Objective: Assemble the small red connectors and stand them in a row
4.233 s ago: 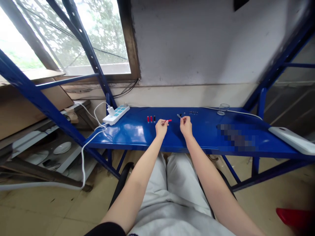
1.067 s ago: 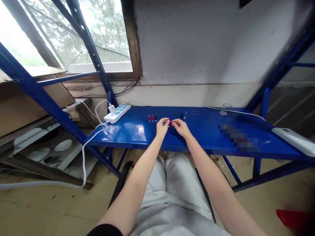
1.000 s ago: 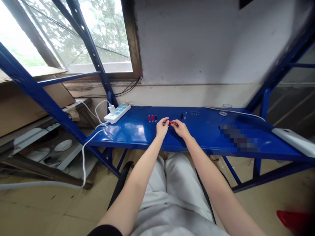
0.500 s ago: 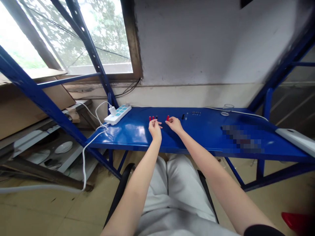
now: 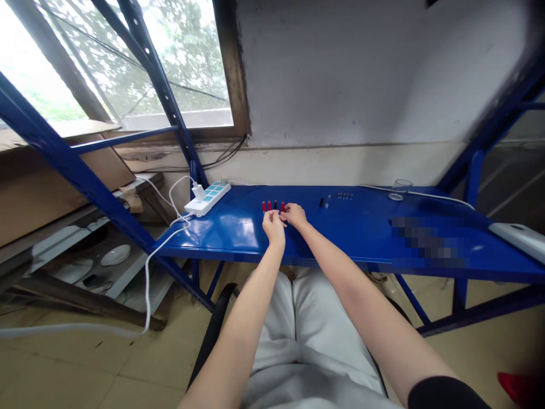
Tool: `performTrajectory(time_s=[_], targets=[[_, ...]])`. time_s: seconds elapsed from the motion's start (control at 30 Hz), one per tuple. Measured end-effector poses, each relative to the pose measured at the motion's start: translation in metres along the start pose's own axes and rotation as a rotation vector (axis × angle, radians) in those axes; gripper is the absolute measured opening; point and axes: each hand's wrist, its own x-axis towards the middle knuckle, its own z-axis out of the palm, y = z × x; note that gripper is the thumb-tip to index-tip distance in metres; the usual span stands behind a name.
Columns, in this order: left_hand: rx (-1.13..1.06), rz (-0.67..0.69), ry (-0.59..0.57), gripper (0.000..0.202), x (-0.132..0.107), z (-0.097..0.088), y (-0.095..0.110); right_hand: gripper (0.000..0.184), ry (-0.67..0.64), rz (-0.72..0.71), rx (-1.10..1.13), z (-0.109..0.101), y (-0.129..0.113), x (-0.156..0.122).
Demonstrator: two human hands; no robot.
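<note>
A short row of small upright pieces, red and black, stands on the blue metal shelf. At the row's right end is one more small red piece, and the fingertips of my right hand are pinched on it. My left hand rests just in front of the row. Its fingers are loosely bent and apart, and nothing shows in them. The two hands almost touch.
Further right on the shelf lie a small black piece, a line of tiny dark parts and a drinking glass. A white power strip with its cable sits at the left end. A white flat object lies far right.
My left hand let go of the red piece and my right hand carried it left to the end of the row. Both hands shifted left and came together.
</note>
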Motion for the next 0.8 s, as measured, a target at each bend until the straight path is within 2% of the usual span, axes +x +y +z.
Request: performTrajectory(time_s=[0.3,0.43,0.5,0.63,0.73,0.8], targets=[[-0.022,-0.044,0.008,0.011,0.001,-0.001,-0.002,0.016,-0.069,-0.01,-0.098,-0.004,-0.003,-0.002],[-0.026,-0.03,-0.001,0.017,0.0,-0.001,-0.001,0.028,-0.097,-0.093,-0.228,-0.023,0.005,-0.009],[-0.014,-0.018,-0.015,0.02,-0.001,-0.001,0.0,0.024,-0.086,-0.128,-0.231,-0.041,0.016,-0.016],[0.044,0.005,-0.093,0.023,-0.002,0.0,-0.002,0.019,-0.107,-0.025,-0.214,-0.084,0.051,-0.024],[0.173,0.053,-0.247,0.026,-0.004,0.002,-0.004,0.018,-0.15,0.14,-0.252,-0.11,0.082,-0.018],[0.289,0.1,-0.395,0.029,-0.006,0.003,-0.005,0.029,-0.095,0.222,-0.252,-0.118,0.102,-0.009]])
